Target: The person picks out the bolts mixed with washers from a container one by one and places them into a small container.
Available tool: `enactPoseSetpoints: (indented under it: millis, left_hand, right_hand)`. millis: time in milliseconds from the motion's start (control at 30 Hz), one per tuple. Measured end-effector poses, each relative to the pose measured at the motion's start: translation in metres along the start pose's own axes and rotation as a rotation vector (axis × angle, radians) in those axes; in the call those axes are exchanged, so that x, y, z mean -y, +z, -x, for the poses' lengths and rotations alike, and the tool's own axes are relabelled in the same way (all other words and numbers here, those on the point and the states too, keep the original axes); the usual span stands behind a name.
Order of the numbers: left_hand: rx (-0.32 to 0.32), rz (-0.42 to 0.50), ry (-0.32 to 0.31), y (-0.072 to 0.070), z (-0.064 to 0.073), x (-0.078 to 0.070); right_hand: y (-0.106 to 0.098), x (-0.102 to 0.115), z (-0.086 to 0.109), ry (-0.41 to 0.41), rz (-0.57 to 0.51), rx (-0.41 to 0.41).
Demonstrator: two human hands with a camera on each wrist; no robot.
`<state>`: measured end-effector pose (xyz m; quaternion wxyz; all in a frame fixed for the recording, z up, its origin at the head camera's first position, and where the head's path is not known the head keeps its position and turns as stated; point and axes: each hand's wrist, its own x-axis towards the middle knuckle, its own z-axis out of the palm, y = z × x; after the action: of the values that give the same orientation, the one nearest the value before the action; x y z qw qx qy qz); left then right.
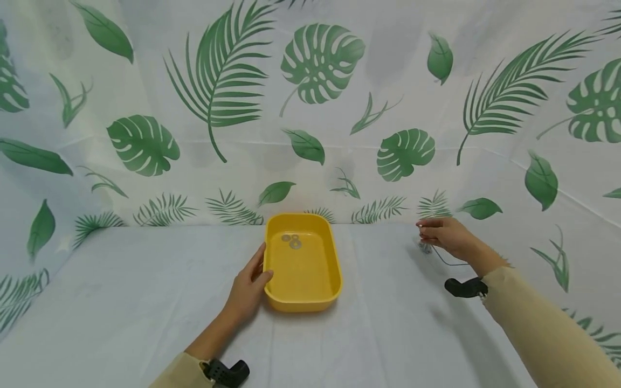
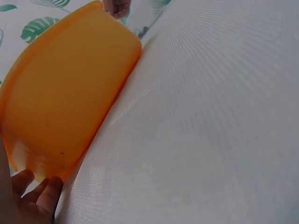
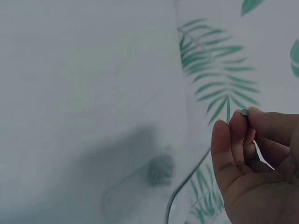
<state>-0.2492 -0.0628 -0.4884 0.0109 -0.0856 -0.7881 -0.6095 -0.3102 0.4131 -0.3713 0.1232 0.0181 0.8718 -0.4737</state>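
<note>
My left hand (image 1: pixel 247 291) grips the long left side of a yellow plastic tray (image 1: pixel 302 303), thumb over the rim and fingers against the outer wall. Flat grey metal washers (image 1: pixel 295 244) lie inside toward its far end. Off to the right, my right hand (image 1: pixel 451 237) is raised, pinching a small grey metal piece (image 3: pixel 244 113) between thumb and fingertips. A thin grey wire (image 3: pixel 180 186) curves out from behind those fingers; whether it joins the pinched piece I cannot tell. Below the fingertips shows a small cluster of shiny metal bits (image 1: pixel 425 247).
A white cloth (image 1: pixel 145 302) covers the table. Behind it rises a white backdrop (image 1: pixel 339 161) printed with green leaves, close beyond the tray's far end and the right hand. Each wrist carries a black camera mount (image 1: pixel 466 288).
</note>
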Motion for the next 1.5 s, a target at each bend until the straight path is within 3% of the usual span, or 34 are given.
enactPoseSetpoints:
  millis: [300, 667, 867, 1200, 1500]
  left_hand:
    - [0.010, 0.020, 0.005, 0.006, 0.001, 0.000]
    - [0.014, 0.033, 0.006, 0.007, 0.003, -0.001]
    - [0.010, 0.034, 0.009, 0.006, 0.004, -0.001]
    - [0.001, 0.029, 0.030, 0.004, 0.003, -0.002]
    - [-0.003, 0.020, 0.024, 0.000, 0.002, 0.000]
  right_hand:
    - [-0.034, -0.037, -0.001, 0.078, 0.108, -0.066]
    - [-0.051, -0.063, 0.000, 0.183, 0.131, -0.067]
    - [-0.047, -0.066, -0.006, 0.191, 0.127, -0.059]
    - [-0.044, -0.060, -0.019, 0.272, 0.179, -0.064]
    - [-0.040, -0.059, -0.024, 0.276, 0.205, -0.009]
